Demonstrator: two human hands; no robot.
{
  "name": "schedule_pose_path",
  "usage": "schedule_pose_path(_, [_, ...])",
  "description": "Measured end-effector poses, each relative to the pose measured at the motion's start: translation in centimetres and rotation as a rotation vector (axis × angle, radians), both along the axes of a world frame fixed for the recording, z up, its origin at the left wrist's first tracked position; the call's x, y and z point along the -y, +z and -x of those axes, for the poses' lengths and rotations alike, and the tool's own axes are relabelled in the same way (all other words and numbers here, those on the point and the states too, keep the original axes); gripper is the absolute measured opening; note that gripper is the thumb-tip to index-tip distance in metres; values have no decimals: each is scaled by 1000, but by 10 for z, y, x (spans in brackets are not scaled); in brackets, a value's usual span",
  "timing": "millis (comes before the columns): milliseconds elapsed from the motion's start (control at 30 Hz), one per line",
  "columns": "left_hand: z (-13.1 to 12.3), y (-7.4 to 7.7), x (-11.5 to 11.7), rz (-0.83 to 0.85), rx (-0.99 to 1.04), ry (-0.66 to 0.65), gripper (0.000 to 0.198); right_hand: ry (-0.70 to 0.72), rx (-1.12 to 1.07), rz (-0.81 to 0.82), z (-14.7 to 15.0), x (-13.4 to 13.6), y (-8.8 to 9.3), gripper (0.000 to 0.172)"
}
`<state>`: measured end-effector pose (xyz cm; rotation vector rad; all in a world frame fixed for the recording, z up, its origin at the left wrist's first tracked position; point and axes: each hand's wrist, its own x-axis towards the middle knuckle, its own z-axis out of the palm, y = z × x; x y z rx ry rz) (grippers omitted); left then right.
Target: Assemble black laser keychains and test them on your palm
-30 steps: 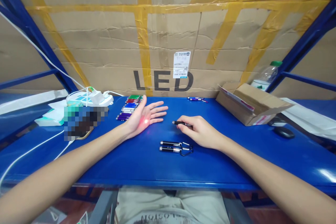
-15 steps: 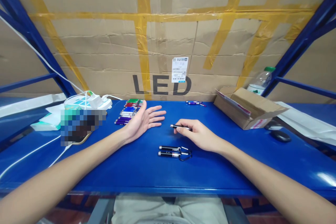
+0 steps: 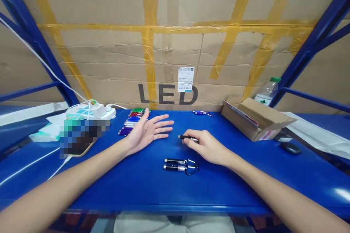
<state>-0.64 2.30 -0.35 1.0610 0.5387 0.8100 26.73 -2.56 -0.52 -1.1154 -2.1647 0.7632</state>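
My right hand point(image 3: 210, 146) pinches a small black penlight point(image 3: 189, 138) between thumb and fingers, its silver tip pointing left above the table. Part of that penlight is hidden by my fingers. Below it, two more black penlights point(image 3: 175, 167) with carabiner clips lie side by side on the table, touching nothing of mine. My left hand point(image 3: 149, 131) is open, palm turned to the right and fingers spread, holding nothing. Just behind it, a row of penlights point(image 3: 126, 130) in purple, white, blue, red and green is partly covered by that hand.
On the blue table point(image 3: 131, 189), a blue penlight point(image 3: 201, 113) lies at the back. An open cardboard box point(image 3: 246, 122), a bottle point(image 3: 268, 89) and a black mouse point(image 3: 290, 148) are right. A phone point(image 3: 82, 143), power strip point(image 3: 109, 113) and tissue pack point(image 3: 45, 134) are left.
The camera has tilted up a little, so the whole scene sits lower in the picture. Both hands keep nearly the same pose, the right one still gripping the penlight.
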Motion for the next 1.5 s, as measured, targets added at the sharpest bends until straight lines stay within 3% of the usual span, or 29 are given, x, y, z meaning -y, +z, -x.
schedule_pose_path(200, [1, 0, -2, 54, 71, -9, 92, -67, -24, -22, -2, -2, -1, 29])
schedule_pose_path(433, [1, -10, -10, 79, 24, 12, 84, -2, 9, -20, 2, 5, 0, 27])
schedule_pose_path(700, [-1, -6, -7, 83, -44, 34, 56, -99, 14, -93, -1, -1, -1, 29])
schedule_pose_path(900, [-1, -8, -10, 78, -25, 34, 64, 6, 0, -10, 2, 2, -4, 26])
schedule_pose_path(1100, [-1, -9, -12, 93, -57, 52, 62, -78, -30, -37, 4, 2, -5, 29])
schedule_pose_path(1300, [0, -8, -14, 39, -61, 74, 64, -12, 16, -13, 6, 4, -4, 27])
schedule_pose_path(1500, [2, -14, -16, -17, -34, 149, 55, -68, 53, -77, 7, 4, -3, 30])
